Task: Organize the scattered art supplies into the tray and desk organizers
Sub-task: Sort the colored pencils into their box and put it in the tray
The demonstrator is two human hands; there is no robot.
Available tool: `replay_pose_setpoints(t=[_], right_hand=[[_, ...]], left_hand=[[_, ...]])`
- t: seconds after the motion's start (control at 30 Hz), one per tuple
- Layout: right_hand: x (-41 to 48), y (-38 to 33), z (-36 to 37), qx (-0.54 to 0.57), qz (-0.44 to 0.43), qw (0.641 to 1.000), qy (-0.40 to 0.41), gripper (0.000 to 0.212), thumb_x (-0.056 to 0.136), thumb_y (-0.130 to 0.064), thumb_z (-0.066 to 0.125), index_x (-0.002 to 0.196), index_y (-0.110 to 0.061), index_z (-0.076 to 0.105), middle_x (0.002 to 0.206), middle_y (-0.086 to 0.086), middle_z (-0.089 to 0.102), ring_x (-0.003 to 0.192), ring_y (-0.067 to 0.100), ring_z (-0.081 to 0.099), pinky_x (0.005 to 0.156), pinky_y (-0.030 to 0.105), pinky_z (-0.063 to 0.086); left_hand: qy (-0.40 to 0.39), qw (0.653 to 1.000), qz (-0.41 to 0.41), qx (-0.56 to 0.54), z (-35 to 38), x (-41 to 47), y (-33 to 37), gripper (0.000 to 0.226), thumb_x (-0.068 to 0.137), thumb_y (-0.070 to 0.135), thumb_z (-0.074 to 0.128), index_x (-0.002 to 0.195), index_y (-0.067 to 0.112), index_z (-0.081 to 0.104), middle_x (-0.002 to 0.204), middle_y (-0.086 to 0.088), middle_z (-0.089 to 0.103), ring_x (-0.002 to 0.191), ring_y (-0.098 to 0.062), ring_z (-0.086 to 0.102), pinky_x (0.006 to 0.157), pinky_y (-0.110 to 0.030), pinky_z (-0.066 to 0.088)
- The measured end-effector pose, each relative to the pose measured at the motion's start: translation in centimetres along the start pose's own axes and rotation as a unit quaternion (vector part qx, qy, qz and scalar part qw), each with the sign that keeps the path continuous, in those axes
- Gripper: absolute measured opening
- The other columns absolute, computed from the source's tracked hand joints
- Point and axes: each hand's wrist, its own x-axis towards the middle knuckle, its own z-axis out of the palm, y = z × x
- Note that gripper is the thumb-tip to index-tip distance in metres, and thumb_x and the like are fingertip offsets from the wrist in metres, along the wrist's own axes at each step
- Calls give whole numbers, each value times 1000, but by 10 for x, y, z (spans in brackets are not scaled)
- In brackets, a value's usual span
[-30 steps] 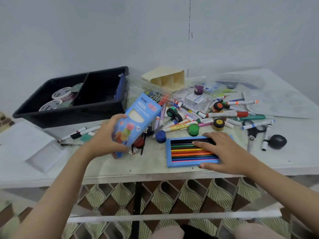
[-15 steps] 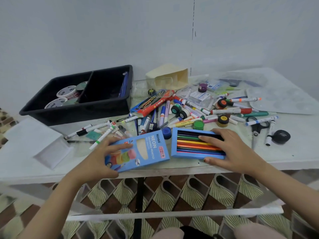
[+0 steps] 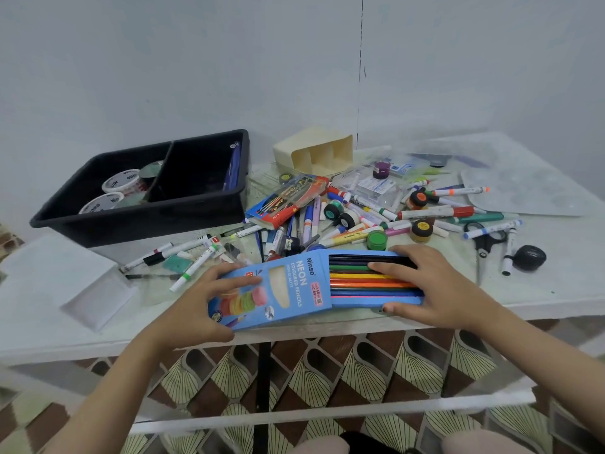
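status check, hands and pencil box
Left hand grips blue sleeve. Right hand presses pencil tray flat, sleeve mouth at its end. Loose markers crowd behind.

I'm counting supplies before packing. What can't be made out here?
Head view:
- Pencils: left ends hidden inside the blue sleeve; some covered by the right hand.
- Black tray: near floor hidden by its front wall.
- Marker pile: lower ones buried, uncountable.
- Sleeve price sticker: too small.
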Motion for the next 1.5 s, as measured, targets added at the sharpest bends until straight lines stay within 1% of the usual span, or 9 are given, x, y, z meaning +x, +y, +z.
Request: replay_pose_setpoints(t=[0.23, 0.5, 0.6, 0.77, 0.87, 1.0, 1.17, 1.3, 1.5], right_hand=[[5, -7, -1, -34, -45, 998, -18, 63, 83, -68, 44, 132, -29, 54, 131, 16, 51, 120, 33, 47, 101, 43, 35], [16, -11, 11, -40, -30, 997, -54, 71, 81, -72, 46, 137, -28, 47, 140, 12, 45, 128, 28, 41, 107, 41, 29], [14, -12, 17, -29, -27, 998, -48, 70, 80, -69, 49, 136, -27, 48, 139, 13, 46, 127, 30, 42, 106, 39, 29], [16, -19, 22, -21, -55, 998, -4, 70, 80, -68, 50, 132, -22, 52, 135, 13, 50, 121, 32, 48, 103, 41, 32], [21, -24, 23, 1, -65, 998, 14, 73, 79, -70, 50, 135, -23, 46, 136, 9, 48, 123, 27, 45, 104, 39, 33], [20, -20, 22, 40, -55, 997, 28, 83, 76, -74, 52, 141, -27, 33, 139, 2, 46, 126, 15, 38, 105, 33, 31], [9, -11, 24, 33, -39, 999, 5, 90, 72, -75, 56, 144, -26, 30, 143, 1, 42, 129, 15, 39, 108, 29, 27], [0, -1, 18, 22, -40, 999, 15, 89, 74, -75, 55, 143, -24, 33, 141, 2, 44, 127, 15, 40, 106, 32, 32], [-16, 19, 8, -10, -56, 998, 13, 84, 77, -72, 54, 140, -21, 35, 138, 3, 48, 123, 18, 47, 102, 37, 40]], left_hand=[[-30, 1000, 8, 3, -4, 1, -4, 79, 58, 10, 72, 116, 61, 51, 124, 45, 23, 109, 28, 30, 72, -14, 52], [-21, 998, 23, 52, 5, 3, -4, 75, 62, 19, 73, 117, 64, 48, 129, 42, 16, 117, 25, 22, 74, -11, 51], [-7, 995, 30, 96, 7, 2, -5, 73, 64, 22, 73, 121, 59, 46, 132, 35, 16, 121, 16, 20, 82, -9, 47], [2, 992, 54, 117, 14, 3, 0, 69, 64, 35, 70, 124, 58, 44, 132, 31, 21, 125, 6, 23, 96, -17, 41], [-3, 990, 62, 126, 21, 10, 4, 69, 65, 39, 69, 125, 59, 42, 135, 24, 22, 126, 3, 23, 97, -22, 43], [-4, 990, 66, 121, 25, 15, 5, 70, 63, 42, 68, 124, 63, 39, 137, 23, 21, 124, 9, 21, 98, -19, 41], [5, 982, 86, 167, 36, 16, 9, 71, 63, 47, 66, 123, 65, 35, 136, 26, 20, 125, 4, 23, 97, -19, 39], [13, 977, 99, 189, 47, 19, 17, 71, 62, 51, 63, 124, 67, 32, 139, 24, 19, 125, 7, 20, 96, -14, 33], [17, 965, 120, 232, 70, 29, 31, 73, 67, 54, 56, 136, 56, 31, 149, 12, 21, 135, -3, 15, 105, -24, 18]])
